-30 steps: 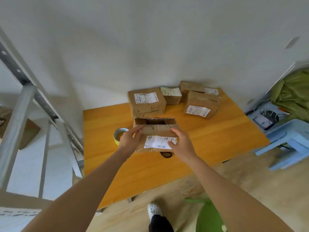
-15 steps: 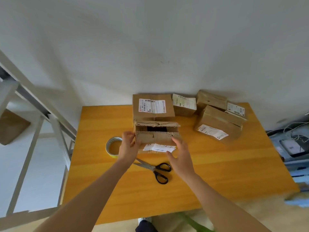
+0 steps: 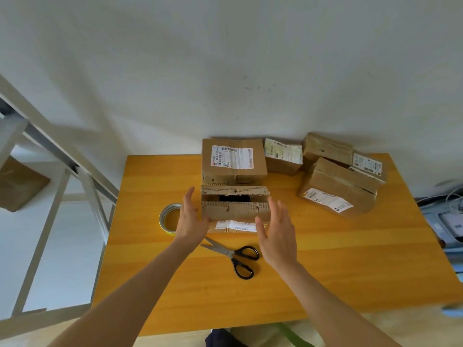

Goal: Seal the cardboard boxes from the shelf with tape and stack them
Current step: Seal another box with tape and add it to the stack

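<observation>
change: box (image 3: 235, 211) set down on bench (image 3: 325, 259), grip released
left hand (image 3: 191, 219): flat, fingers straight, beside box
right hand (image 3: 278, 229): spread, empty
meaning: flaps gape; tape roll (image 3: 170, 219) likely next

box label (image 3: 231, 157), "523 M88 055-05"
</observation>
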`<state>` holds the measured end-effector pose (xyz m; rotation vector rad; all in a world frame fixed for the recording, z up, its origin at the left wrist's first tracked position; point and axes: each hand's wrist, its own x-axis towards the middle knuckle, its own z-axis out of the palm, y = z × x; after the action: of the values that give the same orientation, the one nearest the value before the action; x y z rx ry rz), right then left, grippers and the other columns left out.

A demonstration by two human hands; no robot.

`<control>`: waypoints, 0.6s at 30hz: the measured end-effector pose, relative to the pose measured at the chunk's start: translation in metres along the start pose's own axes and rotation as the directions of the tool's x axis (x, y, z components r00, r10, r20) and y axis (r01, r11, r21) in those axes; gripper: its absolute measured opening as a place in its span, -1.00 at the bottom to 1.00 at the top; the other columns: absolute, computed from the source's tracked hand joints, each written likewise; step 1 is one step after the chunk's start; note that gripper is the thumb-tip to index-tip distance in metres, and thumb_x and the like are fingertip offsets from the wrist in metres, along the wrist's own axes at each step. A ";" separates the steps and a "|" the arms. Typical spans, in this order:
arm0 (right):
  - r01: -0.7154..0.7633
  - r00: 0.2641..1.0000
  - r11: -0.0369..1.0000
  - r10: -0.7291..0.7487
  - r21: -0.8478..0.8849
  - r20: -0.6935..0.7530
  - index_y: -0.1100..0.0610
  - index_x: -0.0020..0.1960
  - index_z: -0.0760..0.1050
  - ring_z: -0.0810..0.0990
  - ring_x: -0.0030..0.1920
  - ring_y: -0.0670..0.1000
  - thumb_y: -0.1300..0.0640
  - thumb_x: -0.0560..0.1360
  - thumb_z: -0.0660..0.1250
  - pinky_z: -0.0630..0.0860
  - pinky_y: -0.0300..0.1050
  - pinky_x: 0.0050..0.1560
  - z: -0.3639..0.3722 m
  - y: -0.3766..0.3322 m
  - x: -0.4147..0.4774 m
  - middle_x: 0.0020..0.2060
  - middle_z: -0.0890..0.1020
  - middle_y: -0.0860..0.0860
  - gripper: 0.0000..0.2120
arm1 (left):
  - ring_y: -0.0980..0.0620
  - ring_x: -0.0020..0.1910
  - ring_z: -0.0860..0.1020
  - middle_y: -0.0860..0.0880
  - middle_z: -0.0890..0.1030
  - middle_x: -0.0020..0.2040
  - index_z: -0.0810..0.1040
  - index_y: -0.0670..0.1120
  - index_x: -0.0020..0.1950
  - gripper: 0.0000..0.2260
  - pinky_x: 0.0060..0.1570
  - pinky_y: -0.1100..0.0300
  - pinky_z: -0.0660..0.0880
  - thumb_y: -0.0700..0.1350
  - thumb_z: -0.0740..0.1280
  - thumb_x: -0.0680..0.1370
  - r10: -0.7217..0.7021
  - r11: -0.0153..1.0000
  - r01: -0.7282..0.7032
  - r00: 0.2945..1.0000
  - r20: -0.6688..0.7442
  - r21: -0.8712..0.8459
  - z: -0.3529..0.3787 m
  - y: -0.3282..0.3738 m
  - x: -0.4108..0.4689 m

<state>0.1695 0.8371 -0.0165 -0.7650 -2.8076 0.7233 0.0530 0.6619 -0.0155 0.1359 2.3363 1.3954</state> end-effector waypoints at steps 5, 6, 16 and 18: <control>0.266 0.963 0.946 -0.250 -0.185 0.105 0.05 0.60 -0.05 -0.08 0.58 0.03 -0.14 0.66 0.01 -0.03 0.03 0.55 -0.001 -0.004 0.033 0.59 -0.05 0.03 -0.41 | 0.01 0.53 -0.27 0.05 -0.28 0.56 -0.18 0.14 0.56 -0.40 0.50 -0.06 -0.10 -0.03 0.11 0.63 0.387 0.734 -0.400 0.910 0.146 0.549 0.008 0.002 0.007; 0.306 0.949 0.926 -0.276 -0.222 0.154 0.03 0.60 -0.11 -0.14 0.57 0.01 -0.16 0.66 -0.03 -0.11 0.01 0.55 0.001 -0.003 0.039 0.58 -0.10 0.01 -0.40 | 0.06 0.50 -0.35 0.05 -0.31 0.54 -0.22 0.12 0.55 -0.45 0.49 -0.01 -0.24 0.07 0.02 0.65 0.395 0.649 -0.430 0.895 0.205 0.628 0.011 0.002 0.010; 0.377 0.906 0.886 -0.294 -0.268 0.304 0.04 0.56 -0.18 -0.22 0.56 0.01 -0.25 0.58 -0.33 -0.19 0.04 0.55 0.024 0.013 0.049 0.56 -0.15 0.00 -0.36 | 0.06 0.50 -0.34 0.07 -0.25 0.54 -0.28 0.06 0.52 -0.47 0.48 0.07 -0.29 0.19 -0.33 0.58 0.329 0.413 -0.442 0.888 0.321 0.796 0.022 -0.015 0.019; 0.381 0.905 0.879 -0.290 -0.286 0.313 0.02 0.55 -0.24 -0.26 0.55 0.01 -0.26 0.57 -0.37 -0.24 0.03 0.54 0.025 0.014 0.047 0.55 -0.20 -0.01 -0.37 | 0.07 0.49 -0.36 0.07 -0.27 0.53 -0.29 0.05 0.52 -0.47 0.50 0.09 -0.27 0.19 -0.34 0.58 0.322 0.421 -0.452 0.885 0.337 0.786 0.021 -0.016 0.020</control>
<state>0.1281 0.8610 -0.0448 -0.2024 -3.2337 0.2961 0.0457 0.6772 -0.0440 1.0953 2.7443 0.1706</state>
